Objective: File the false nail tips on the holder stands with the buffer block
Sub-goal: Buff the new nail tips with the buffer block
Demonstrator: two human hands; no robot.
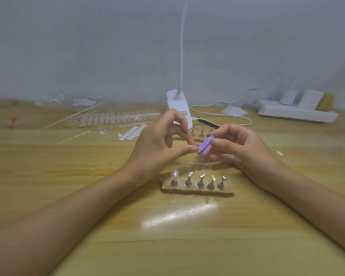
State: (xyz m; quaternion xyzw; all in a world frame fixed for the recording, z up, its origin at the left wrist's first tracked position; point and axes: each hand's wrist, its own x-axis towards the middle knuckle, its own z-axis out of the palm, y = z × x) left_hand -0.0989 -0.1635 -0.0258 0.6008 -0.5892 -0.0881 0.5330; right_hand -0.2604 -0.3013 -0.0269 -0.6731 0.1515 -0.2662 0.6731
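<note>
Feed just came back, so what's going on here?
A person's right hand pinches the purple buffer block above the table. The left hand pinches at the block's end; what it holds is hidden. Below, five holder stands sit on a wooden base, only the leftmost carrying a nail tip.

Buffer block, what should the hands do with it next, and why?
Probably lower the block to the one tip, on the near row's leftmost stand, and start rubbing. The right hand pinches the block above the table, the left hand has its fingertips at the block's end, and the other four near stands look bare.
</note>
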